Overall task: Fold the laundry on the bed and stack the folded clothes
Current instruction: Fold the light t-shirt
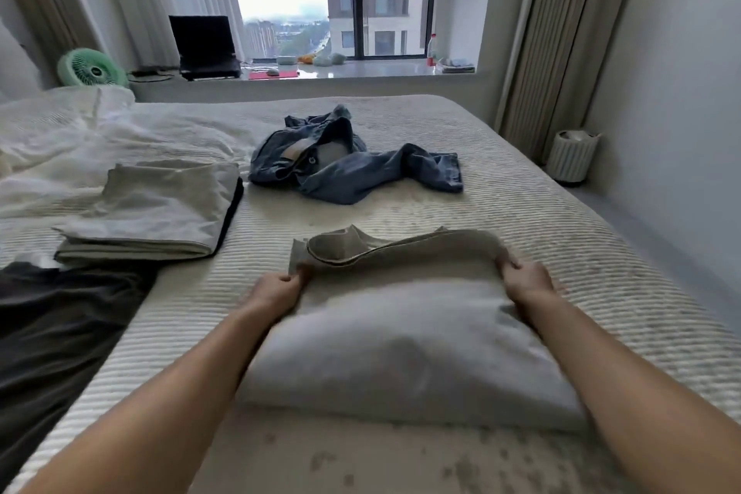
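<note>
A beige garment (401,333) lies partly folded on the ribbed bed cover (521,213) in front of me. My left hand (280,289) grips its far left edge and my right hand (525,281) grips its far right edge, with the far end lifted off the bed. A stack of folded light clothes (160,209) sits to the left, a dark layer showing at its side. Crumpled blue jeans (349,164) lie unfolded near the middle of the bed. A dark garment (60,325) is spread flat at the near left.
A rumpled white duvet (80,140) covers the far left of the bed. Behind it stand a green fan (92,70) and a laptop (206,48) on the window ledge. A small ribbed bin (571,154) stands on the floor at the right, by the curtain.
</note>
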